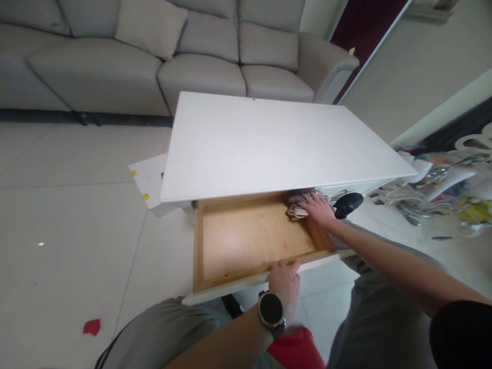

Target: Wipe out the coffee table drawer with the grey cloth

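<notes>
A wooden drawer is pulled out from the white cabinet in front of me. My left hand, below a wristwatch, has its fingers hooked over the top of the drawer's front panel. Inside the drawer at the back right corner, my right hand presses on a crumpled patterned cloth. Part of that cloth is hidden under the cabinet's top and under my fingers. The rest of the drawer's bottom shows bare wood.
A grey sofa stands behind the cabinet. At its left lies a white panel with yellow marks. Cords, bags and clutter are heaped on the floor at right. A red scrap lies at lower left. My legs straddle the drawer.
</notes>
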Motion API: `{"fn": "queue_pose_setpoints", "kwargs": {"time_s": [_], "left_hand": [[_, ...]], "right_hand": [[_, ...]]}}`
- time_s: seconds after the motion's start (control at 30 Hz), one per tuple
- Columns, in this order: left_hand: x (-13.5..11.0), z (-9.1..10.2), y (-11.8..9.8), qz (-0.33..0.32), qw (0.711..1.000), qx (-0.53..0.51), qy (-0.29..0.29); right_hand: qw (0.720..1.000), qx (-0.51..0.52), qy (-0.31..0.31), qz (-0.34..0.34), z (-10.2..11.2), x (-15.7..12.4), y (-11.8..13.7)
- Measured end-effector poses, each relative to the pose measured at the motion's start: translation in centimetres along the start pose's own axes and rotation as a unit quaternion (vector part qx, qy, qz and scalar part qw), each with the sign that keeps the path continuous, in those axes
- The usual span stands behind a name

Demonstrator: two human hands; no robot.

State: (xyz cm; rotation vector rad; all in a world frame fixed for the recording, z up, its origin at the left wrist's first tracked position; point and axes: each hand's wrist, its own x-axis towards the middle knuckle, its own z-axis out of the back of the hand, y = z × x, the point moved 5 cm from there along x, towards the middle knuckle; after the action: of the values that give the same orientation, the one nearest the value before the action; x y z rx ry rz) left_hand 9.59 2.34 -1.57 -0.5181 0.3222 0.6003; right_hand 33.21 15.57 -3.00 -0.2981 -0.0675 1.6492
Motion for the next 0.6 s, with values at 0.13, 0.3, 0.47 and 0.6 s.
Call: {"fn": "queue_pose_setpoints", "kwargs": {"time_s": [0.13, 0.3, 0.47, 0.6], "left_hand": [[0.0, 0.1, 0.0, 0.003, 1.000, -0.026, -0.009], [-0.5, 0.5, -0.2, -0.009, 1.000, -0.019, -0.014], [-1.8, 1.6, 0.6, -0.019, 0.992, -0.051, -0.116], [-3.5, 2.4, 3.1, 0.013, 0.988, -0.047, -0.147]], "right_hand": [[0.981, 0.058, -0.085, -0.162, 0.4, 2.6, 0.5], [0.971, 0.068, -0.120, -0.194, 0.2, 5.4, 4.3], [0.969, 0.093, -0.132, -0.188, 0.3, 6.4, 8.5], [0.987, 0.091, -0.096, -0.087, 0.8, 6.6, 13.2]]}}
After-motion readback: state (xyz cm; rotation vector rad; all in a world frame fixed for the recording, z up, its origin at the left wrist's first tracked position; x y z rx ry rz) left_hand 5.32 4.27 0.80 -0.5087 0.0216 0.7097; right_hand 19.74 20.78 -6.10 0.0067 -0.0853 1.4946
